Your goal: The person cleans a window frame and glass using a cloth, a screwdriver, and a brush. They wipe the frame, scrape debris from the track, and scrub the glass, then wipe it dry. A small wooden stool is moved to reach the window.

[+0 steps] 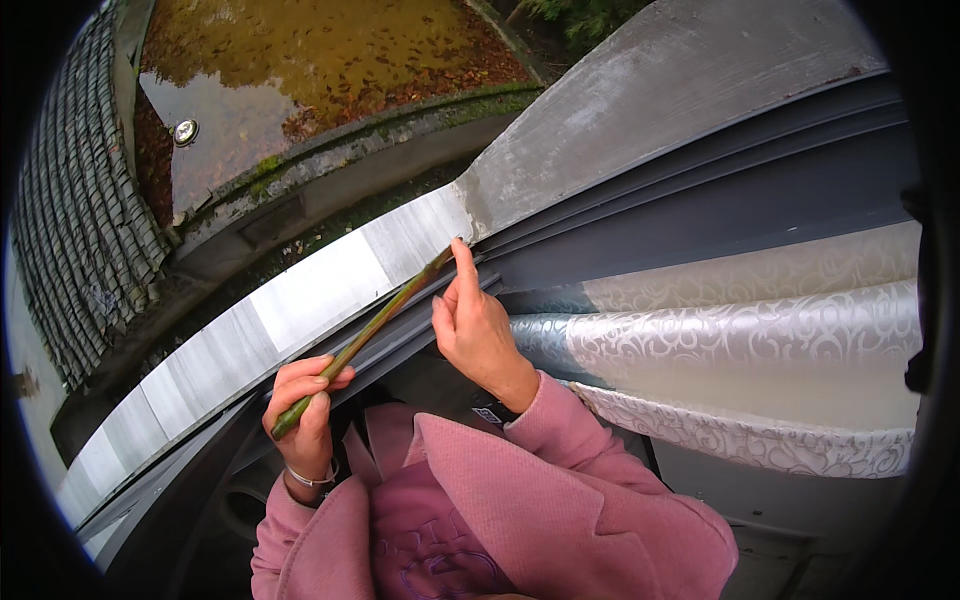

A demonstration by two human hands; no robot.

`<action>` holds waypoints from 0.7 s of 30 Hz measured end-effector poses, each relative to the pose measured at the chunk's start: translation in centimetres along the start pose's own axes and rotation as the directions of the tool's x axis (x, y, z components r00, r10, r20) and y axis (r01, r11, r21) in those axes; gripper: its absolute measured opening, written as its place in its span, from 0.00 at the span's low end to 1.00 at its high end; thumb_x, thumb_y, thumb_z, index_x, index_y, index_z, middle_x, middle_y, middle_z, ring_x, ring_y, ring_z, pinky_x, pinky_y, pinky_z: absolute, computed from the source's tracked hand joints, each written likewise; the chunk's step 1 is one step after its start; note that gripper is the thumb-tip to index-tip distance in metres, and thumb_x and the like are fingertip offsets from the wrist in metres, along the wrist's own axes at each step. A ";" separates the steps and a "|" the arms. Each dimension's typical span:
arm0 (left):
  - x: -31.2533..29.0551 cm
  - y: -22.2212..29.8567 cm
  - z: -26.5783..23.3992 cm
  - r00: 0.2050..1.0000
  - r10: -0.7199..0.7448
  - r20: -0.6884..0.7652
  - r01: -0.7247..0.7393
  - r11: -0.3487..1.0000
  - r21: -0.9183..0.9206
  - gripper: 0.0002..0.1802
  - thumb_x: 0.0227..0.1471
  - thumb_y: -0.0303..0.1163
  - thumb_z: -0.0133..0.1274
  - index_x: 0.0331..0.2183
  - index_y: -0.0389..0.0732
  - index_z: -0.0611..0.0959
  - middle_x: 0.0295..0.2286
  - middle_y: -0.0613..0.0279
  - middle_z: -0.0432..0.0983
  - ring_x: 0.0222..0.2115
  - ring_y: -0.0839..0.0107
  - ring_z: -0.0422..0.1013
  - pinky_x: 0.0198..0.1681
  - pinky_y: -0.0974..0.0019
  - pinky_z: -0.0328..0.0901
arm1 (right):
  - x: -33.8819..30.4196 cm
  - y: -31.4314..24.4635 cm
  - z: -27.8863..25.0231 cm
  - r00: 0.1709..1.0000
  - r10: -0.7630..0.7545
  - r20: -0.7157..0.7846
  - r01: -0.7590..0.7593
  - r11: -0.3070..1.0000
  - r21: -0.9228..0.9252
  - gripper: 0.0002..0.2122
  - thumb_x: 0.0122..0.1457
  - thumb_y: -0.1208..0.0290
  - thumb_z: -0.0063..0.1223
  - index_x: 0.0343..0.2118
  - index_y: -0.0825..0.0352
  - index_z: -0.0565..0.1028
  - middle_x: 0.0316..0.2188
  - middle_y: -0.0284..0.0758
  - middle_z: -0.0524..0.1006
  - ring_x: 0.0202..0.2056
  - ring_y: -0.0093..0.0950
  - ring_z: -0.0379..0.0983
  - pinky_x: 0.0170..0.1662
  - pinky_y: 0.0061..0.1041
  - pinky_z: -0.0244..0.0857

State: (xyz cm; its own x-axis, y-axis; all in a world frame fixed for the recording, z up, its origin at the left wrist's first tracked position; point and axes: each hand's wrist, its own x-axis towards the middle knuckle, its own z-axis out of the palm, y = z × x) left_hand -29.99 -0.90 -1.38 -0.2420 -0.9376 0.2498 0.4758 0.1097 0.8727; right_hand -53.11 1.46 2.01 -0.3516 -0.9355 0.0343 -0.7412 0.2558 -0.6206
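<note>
A long tapering green-brown stick (376,324), like a plant stem, slants up and to the right across the window track (385,345). Its thick lower end rests in my left hand (300,400), the fingers and thumb closed round it. My right hand (480,330) is by the thin upper end: the index finger is stretched out, with its tip touching or very close to the stick's end. The thumb stands apart and the other fingers are curled, partly hidden. Pink sleeves cover both arms; a bracelet circles my left wrist and a dark band my right.
Beyond the track runs a pale tiled sill (310,300) meeting a grey concrete wall (640,100). Patterned silvery curtains (740,350) hang at the right. Outside below lie a wet, leaf-strewn flat roof (240,130) and a grey tiled roof (85,200).
</note>
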 end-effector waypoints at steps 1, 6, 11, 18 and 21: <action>-0.1 0.3 0.0 0.998 0.040 -0.037 -0.040 0.999 0.007 0.10 0.56 0.20 0.48 0.41 0.31 0.77 0.43 0.41 0.72 0.38 0.54 0.77 0.44 0.57 0.74 | 1.0 -1.0 0.5 0.997 -0.069 -0.022 0.069 0.998 -0.004 0.36 0.55 0.78 0.51 0.65 0.75 0.47 0.28 0.50 0.76 0.28 0.49 0.75 0.33 0.43 0.68; -0.2 0.4 1.5 0.969 0.078 -0.233 -0.031 0.980 0.197 0.10 0.62 0.23 0.47 0.44 0.32 0.76 0.51 0.44 0.67 0.47 0.52 0.74 0.47 0.59 0.73 | 4.2 -4.4 1.7 0.952 -0.306 -0.007 0.305 0.946 0.107 0.36 0.55 0.80 0.52 0.66 0.67 0.49 0.20 0.41 0.73 0.23 0.42 0.73 0.30 0.38 0.67; -0.2 1.4 1.4 0.983 0.120 -0.139 -0.069 0.942 0.329 0.08 0.60 0.20 0.47 0.41 0.33 0.77 0.47 0.46 0.69 0.43 0.55 0.76 0.45 0.60 0.73 | -1.0 -2.3 0.0 0.971 -0.230 0.066 0.215 0.959 0.185 0.23 0.56 0.79 0.53 0.57 0.66 0.67 0.28 0.39 0.73 0.26 0.35 0.72 0.31 0.32 0.67; -0.4 2.7 1.4 0.998 0.054 -0.013 -0.048 0.958 0.282 0.06 0.55 0.21 0.47 0.35 0.32 0.77 0.41 0.47 0.71 0.33 0.62 0.77 0.41 0.62 0.73 | -1.5 1.8 -2.3 0.994 -0.082 -0.075 0.091 0.988 0.122 0.17 0.56 0.80 0.55 0.49 0.68 0.72 0.28 0.39 0.74 0.25 0.34 0.72 0.31 0.31 0.68; 0.2 2.9 1.6 1.000 0.006 -0.025 0.001 0.960 0.281 0.06 0.55 0.21 0.47 0.35 0.32 0.77 0.41 0.47 0.71 0.32 0.62 0.77 0.41 0.62 0.72 | -1.0 1.9 -2.5 0.996 -0.066 -0.062 0.071 0.994 0.087 0.16 0.55 0.79 0.55 0.48 0.68 0.71 0.29 0.40 0.74 0.28 0.39 0.74 0.33 0.35 0.69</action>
State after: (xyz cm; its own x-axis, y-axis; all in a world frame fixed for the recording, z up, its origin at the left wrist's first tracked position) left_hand -30.01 -0.23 1.82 -0.2182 -0.9447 0.2448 0.2190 0.1971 0.9556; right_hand -55.64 3.53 2.77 -0.3366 -0.9335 0.1237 -0.7121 0.1664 -0.6821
